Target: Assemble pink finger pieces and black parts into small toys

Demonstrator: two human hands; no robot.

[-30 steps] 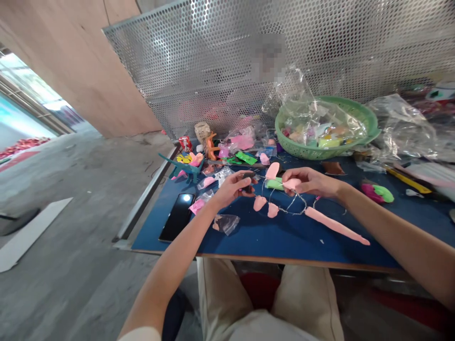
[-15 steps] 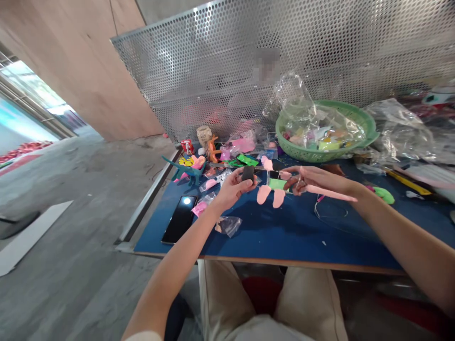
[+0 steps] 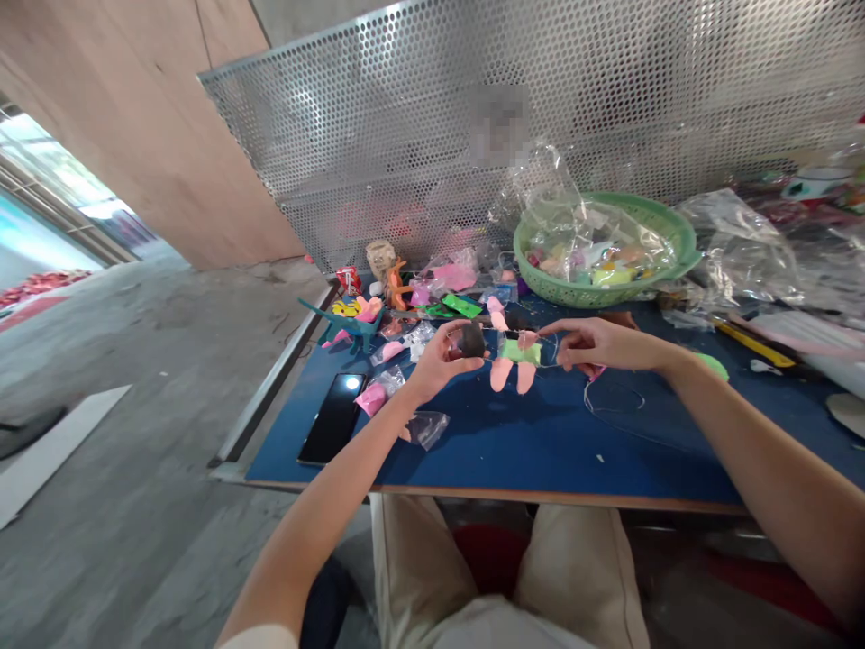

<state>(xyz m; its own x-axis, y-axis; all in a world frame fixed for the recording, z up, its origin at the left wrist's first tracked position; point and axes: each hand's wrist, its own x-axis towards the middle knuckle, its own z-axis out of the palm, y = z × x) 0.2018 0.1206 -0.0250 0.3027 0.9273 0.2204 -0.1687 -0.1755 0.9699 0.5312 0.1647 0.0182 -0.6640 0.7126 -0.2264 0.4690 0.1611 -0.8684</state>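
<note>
My left hand [image 3: 442, 362] is closed around a dark grey, rounded lump [image 3: 471, 341] at the left end of a small clay figure. The figure has a light green body [image 3: 520, 351], a black patch above it, and flat pink limbs [image 3: 500, 373] sticking out above and below. Thin wire shows at its right end. There, my right hand [image 3: 598, 346] pinches the wire between fingers and thumb. The figure is held above the blue tabletop [image 3: 500, 455]. My fingers hide part of the lump.
A teal clay animal [image 3: 348, 326] and a phone [image 3: 332, 419] lie left. Behind stands a green basket [image 3: 595, 293] with plastic bags. A yellow cutter knife [image 3: 753, 342] lies right; a loose wire coil [image 3: 612, 410] is nearer. A perforated metal panel [image 3: 405, 135] closes the back.
The long pink strip by my right hand is no longer visible. My right fingers have shifted to the wire end, and the dark lump has turned, showing a broader face.
</note>
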